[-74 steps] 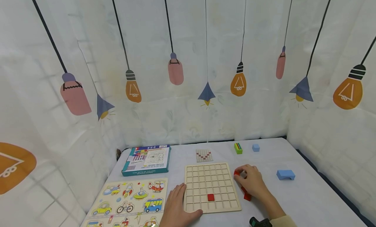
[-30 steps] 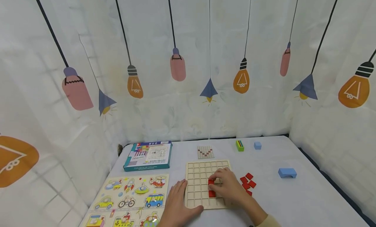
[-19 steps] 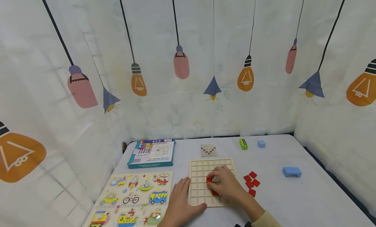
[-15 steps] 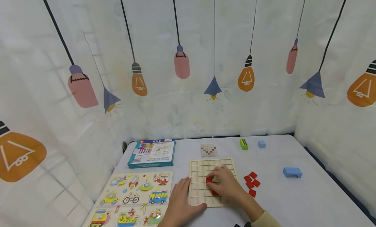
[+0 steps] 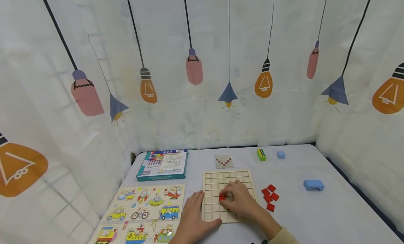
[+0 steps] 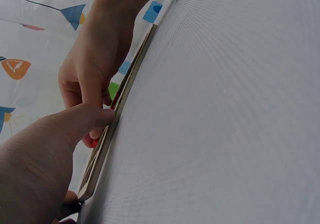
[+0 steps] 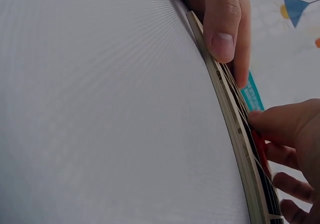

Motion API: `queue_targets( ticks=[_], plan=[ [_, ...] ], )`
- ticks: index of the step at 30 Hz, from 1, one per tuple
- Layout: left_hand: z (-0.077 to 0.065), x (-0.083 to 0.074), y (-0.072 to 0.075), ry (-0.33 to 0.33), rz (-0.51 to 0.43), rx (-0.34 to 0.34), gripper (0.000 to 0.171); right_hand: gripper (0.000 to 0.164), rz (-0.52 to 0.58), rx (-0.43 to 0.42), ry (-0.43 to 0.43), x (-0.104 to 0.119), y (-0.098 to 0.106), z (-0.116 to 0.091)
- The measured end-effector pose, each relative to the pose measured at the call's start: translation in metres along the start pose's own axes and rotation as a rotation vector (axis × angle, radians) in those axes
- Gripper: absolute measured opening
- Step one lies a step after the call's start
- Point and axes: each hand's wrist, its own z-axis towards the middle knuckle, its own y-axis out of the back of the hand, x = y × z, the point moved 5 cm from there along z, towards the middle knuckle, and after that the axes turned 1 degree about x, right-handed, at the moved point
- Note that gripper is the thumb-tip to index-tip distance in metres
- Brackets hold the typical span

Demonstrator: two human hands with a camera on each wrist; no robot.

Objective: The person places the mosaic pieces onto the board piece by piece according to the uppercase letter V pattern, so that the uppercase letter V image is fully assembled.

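In the head view my right hand (image 5: 241, 200) is over a wooden grid board (image 5: 211, 184), pinching a red square tile (image 5: 222, 198) between thumb and fingers near the board's middle. It covers the cell where another red tile lay earlier. My left hand (image 5: 194, 217) rests at the board's near left corner, fingers straight along the side and thumb out along the front edge. The left wrist view shows the left thumb (image 6: 100, 116) on the board's rim. In the right wrist view, red (image 7: 260, 146) shows beside the right fingertips.
Several loose red tiles (image 5: 268, 197) lie right of the board. Behind it is a small pattern card (image 5: 224, 161). A vehicle puzzle board (image 5: 148, 210) and a flat box (image 5: 162, 165) lie left. Blue blocks (image 5: 314, 184) and a green block (image 5: 261, 155) stand right and back.
My right hand has gone from the loose tiles onto the board with a red tile, then shifted slightly left there. The left hand stays at the board's corner. The head view has shifted slightly.
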Motion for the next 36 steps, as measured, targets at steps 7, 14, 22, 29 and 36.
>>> queue_targets(
  ticks=[7,14,22,29,36],
  plan=[
    [0.0,-0.001,0.001,-0.007,0.001,-0.005,0.127,0.018,0.015,0.005,-0.018,-0.001,0.0,-0.001],
    [0.0,-0.002,0.002,-0.015,-0.007,-0.012,0.126,0.019,0.016,0.013,-0.039,-0.002,0.003,-0.002],
    [0.0,-0.001,0.002,-0.004,-0.015,-0.007,0.126,0.023,0.071,0.014,-0.102,-0.007,0.017,-0.005],
    [0.001,0.0,0.002,0.0,-0.02,-0.011,0.126,0.027,0.115,0.004,-0.067,-0.006,0.033,-0.01],
    [-0.001,0.002,-0.001,0.018,-0.036,0.013,0.128,0.029,0.114,-0.025,-0.115,-0.012,0.051,-0.019]
  ],
)
